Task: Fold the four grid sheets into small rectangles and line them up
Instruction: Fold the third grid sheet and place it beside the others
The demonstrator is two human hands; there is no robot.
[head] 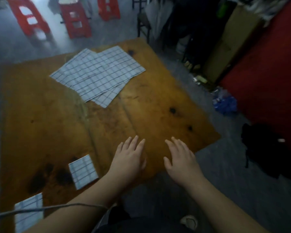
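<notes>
1. Closest to the camera, at the lower left, a thin grey cord (pixel 40 209) runs across the left forearm and over a folded sheet (pixel 28 216). This sheet is a small grid rectangle lying on the near left part of the wooden table (pixel 49 115). Its lower part is hidden by the arm.
2. A little farther and more to the right, a second folded sheet (pixel 83 171) lies flat on the wood, just beside some dark stains and apart from the first one.
3. To the right of it, the left hand (pixel 130 158) reaches over the near edge of the table. The palm is down, the fingers are straight and a little spread, and it holds nothing.
4. The right hand (pixel 181 159) is near it in the same pose: palm down, fingers straight, nothing in it. Bare wood shows between the two hands. I cannot tell if the palms touch the wood.
5. On the far part of the table, the flat sheets (pixel 97 74) lie unfolded in a loose pile. They overlap at different angles, well apart from both hands and from the two rectangles. How many are in the pile is not clear.
6. On the floor to the right of the table are a black bag (pixel 262 148) and, farther, a tall cardboard box (pixel 225 44).
7. Farthest, red stools (pixel 76 19) stand on the grey floor beyond the table.
</notes>
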